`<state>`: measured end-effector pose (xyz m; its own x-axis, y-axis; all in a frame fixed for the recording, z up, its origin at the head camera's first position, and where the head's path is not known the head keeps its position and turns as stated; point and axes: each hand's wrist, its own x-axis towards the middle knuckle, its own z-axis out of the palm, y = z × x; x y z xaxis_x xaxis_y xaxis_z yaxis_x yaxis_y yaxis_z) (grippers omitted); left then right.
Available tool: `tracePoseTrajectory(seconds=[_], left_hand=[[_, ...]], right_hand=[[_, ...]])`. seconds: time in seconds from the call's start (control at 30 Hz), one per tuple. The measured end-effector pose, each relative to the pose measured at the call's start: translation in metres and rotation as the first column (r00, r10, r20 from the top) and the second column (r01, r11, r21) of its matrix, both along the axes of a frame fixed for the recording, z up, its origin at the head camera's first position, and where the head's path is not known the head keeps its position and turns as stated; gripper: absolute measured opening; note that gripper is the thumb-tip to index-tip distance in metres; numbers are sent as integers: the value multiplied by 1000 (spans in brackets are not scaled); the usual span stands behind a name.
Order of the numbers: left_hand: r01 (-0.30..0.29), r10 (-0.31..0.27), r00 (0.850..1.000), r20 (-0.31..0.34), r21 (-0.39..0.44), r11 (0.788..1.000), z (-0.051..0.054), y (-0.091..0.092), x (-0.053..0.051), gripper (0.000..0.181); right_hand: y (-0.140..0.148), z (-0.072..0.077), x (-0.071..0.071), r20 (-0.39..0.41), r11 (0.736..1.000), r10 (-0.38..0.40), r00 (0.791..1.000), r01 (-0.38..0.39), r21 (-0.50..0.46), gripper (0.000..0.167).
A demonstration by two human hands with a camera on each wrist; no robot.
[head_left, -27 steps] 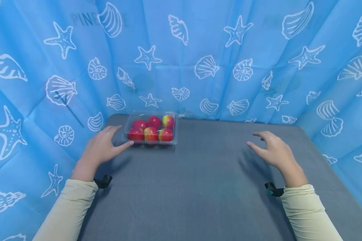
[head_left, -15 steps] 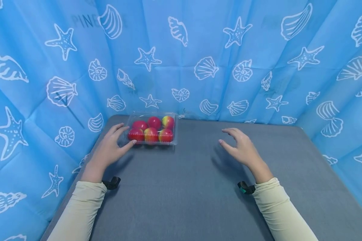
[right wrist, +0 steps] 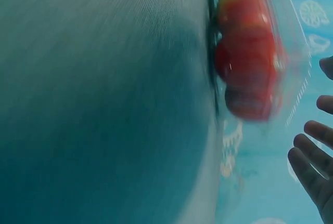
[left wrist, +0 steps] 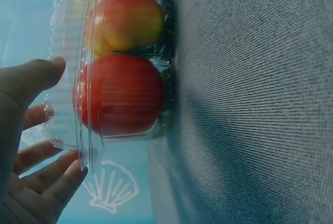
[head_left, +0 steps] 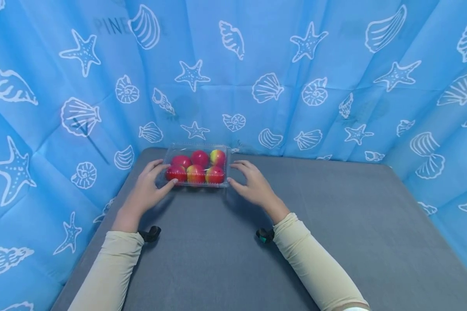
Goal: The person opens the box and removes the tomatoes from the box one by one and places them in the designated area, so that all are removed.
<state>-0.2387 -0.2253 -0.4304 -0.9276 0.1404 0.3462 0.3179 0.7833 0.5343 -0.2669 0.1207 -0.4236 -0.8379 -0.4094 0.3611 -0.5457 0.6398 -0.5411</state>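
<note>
A clear lidded plastic box of red and yellow apples sits at the back left of the grey table. My left hand is at the box's left end, thumb at the front corner. In the left wrist view its fingers are spread loosely at the lid's edge; whether they press on it I cannot tell. My right hand is at the right end, thumb and index finger apart. The right wrist view shows its fingers extended beside the blurred box, with a gap between.
Blue curtain with white shell and starfish prints hangs behind the table and along its sides. The grey table stretches away to the right and front of the box. Both wrists wear black bands.
My right hand has swept left across the table to the box's right end. The left hand has shifted slightly right, closer around the left end. The box has stayed put.
</note>
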Motion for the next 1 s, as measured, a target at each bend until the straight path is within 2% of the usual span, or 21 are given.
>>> tracePoseTrajectory(seconds=[0.2,0.5,0.7,1.0], left_hand=[[-6,6,1000,21,6,1000,0,1,-1,51],[-1,2,999,32,-3,1000,0,1,-3,48],[3,-3,1000,22,-8,1000,-1,3,-2,46],[58,-58,998,-2,-10,998,-2,27,1,45]], right_hand=[[-23,-2,-6,4,1000,13,1000,-13,2,45],[-30,-7,-11,7,1000,5,1000,-5,8,37],[-24,-8,-12,17,1000,15,1000,-15,2,37],[6,-6,-2,13,1000,2,1000,-2,-7,36]])
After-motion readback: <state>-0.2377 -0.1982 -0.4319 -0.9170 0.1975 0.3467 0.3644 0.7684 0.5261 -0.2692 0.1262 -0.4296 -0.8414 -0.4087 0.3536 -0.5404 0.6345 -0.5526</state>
